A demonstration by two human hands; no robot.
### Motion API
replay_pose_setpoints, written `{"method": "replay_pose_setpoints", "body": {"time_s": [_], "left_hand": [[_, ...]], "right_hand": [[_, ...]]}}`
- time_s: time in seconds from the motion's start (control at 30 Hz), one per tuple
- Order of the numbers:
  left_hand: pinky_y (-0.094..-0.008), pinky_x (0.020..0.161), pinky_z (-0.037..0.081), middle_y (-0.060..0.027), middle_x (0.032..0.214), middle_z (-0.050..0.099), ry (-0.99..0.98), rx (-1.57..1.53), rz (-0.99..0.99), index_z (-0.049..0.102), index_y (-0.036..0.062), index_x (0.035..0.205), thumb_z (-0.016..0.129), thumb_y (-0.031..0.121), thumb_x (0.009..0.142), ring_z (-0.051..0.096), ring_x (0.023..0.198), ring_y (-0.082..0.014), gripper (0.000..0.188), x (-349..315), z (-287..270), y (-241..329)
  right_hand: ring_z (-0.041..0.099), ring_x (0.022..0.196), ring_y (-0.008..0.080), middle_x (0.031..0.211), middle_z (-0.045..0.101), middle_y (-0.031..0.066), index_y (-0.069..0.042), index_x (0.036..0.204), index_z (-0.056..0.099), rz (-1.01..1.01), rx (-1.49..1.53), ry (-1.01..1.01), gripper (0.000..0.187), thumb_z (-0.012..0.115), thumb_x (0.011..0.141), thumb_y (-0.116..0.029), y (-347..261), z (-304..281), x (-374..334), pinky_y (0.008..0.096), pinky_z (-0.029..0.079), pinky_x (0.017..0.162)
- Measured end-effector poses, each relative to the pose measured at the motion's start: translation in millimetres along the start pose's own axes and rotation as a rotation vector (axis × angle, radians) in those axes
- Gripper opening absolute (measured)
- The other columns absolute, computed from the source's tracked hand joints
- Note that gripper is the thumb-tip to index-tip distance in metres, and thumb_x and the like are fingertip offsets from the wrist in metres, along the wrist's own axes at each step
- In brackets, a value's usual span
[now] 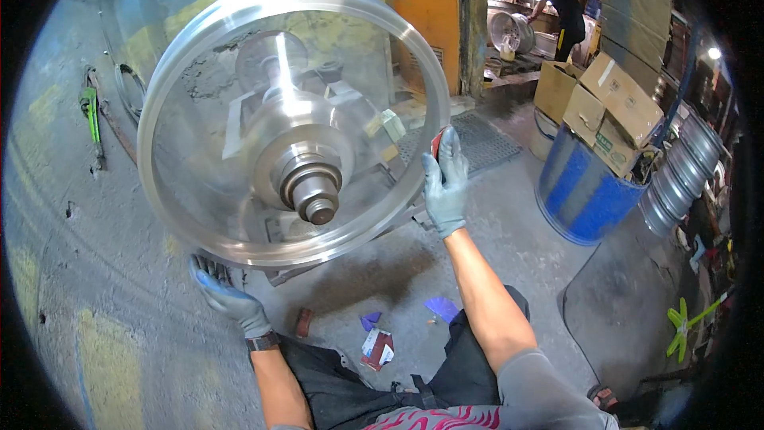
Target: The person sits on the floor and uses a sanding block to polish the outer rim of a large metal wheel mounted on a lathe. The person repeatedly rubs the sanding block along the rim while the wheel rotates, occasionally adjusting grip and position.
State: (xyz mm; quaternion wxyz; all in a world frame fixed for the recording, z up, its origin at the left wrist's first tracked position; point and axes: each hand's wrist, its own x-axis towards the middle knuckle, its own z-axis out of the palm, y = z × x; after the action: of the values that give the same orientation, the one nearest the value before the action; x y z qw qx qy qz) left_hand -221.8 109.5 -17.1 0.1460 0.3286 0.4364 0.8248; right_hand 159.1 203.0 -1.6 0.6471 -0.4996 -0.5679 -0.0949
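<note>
A shiny metal wheel rim (294, 256) is mounted on a spindle (312, 187) in front of me; its blurred inside shows that it spins. My right hand (447, 187), in a grey glove, presses a red piece (436, 142), apparently sandpaper, against the rim's right edge. Most of that piece hides behind the fingers. At the lower left, my gloved left hand (227, 296) is open, its fingers stretched out under the rim's bottom edge. Whether they touch the metal, I cannot tell. A dark watch (263, 341) sits on my left wrist.
Purple scraps (442, 308), a reddish-brown block (303, 322) and a red-and-white packet (377, 348) lie on the floor. Rightward stand a blue drum (585, 199) with cardboard boxes (617, 107) and stacked rims (680, 171). A green-handled tool (94, 123) hangs left. Another person (563, 16) works far back.
</note>
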Motion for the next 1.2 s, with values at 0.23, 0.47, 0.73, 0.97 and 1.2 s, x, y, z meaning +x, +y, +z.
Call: {"method": "replay_pose_setpoints", "body": {"time_s": [0.23, 0.47, 0.73, 0.97, 1.2], "left_hand": [[-0.0481, 0.119, 0.033, -0.0189, 0.16, 0.036, -0.008, -0.033, -0.026, 0.033, 0.0037, 0.158, 0.034, 0.05, 0.109, 0.038, 0.146, -0.0341, 0.067, -0.3, 0.6, 1.8], [-0.0483, 0.119, 0.032, -0.0182, 0.16, 0.037, 0.005, -0.012, -0.023, 0.033, 0.0052, 0.158, 0.033, 0.052, 0.108, 0.037, 0.147, -0.0343, 0.069, -0.4, 2.7, 6.0], [-0.049, 0.117, 0.036, -0.0196, 0.157, 0.042, -0.016, 0.011, 0.049, 0.036, 0.0009, 0.156, 0.037, 0.039, 0.107, 0.043, 0.143, -0.0352, 0.062, 5.4, -8.8, -7.5], [-0.0484, 0.116, 0.04, -0.0234, 0.152, 0.045, -0.019, -0.024, 0.046, 0.035, -0.0032, 0.154, 0.042, 0.032, 0.107, 0.049, 0.138, -0.0359, 0.06, 3.1, 0.8, -1.5], [-0.0493, 0.117, 0.042, -0.0245, 0.155, 0.043, -0.204, 0.456, 0.472, 0.029, -0.0008, 0.158, 0.064, 0.029, 0.099, 0.05, 0.139, -0.0366, 0.075, 22.2, -41.0, -53.8]], "right_hand": [[0.05, 0.138, 0.0368, 0.153, 0.049, 0.0216, -0.003, 0.153, 0.045, 0.004, 0.053, 0.032, 0.057, 0.063, 0.101, -0.019, 2.3, 2.2, 1.7, 0.042, 0.038, 0.113], [0.051, 0.136, 0.0374, 0.151, 0.051, 0.0201, -0.003, 0.152, 0.045, -0.053, 0.011, 0.025, 0.058, 0.064, 0.1, -0.02, -5.1, -2.3, 3.0, 0.0425, 0.039, 0.112], [0.053, 0.135, 0.0355, 0.15, 0.054, 0.0174, -0.003, 0.154, 0.043, 0.05, 0.102, 0.042, 0.059, 0.062, 0.102, -0.021, 3.3, 4.2, 0.0, 0.0408, 0.04, 0.112], [0.046, 0.144, 0.0262, 0.157, 0.047, 0.0146, -0.008, 0.159, 0.036, 0.044, 0.16, -0.028, 0.06, 0.058, 0.105, -0.022, 2.4, -7.8, 6.2, 0.035, 0.036, 0.116], [0.064, 0.117, 0.0326, 0.144, 0.059, 0.0186, -0.013, 0.16, 0.035, -0.079, 0.135, 0.063, 0.066, 0.064, 0.101, -0.02, 4.6, -3.2, 8.6, 0.0392, 0.046, 0.103]]}}
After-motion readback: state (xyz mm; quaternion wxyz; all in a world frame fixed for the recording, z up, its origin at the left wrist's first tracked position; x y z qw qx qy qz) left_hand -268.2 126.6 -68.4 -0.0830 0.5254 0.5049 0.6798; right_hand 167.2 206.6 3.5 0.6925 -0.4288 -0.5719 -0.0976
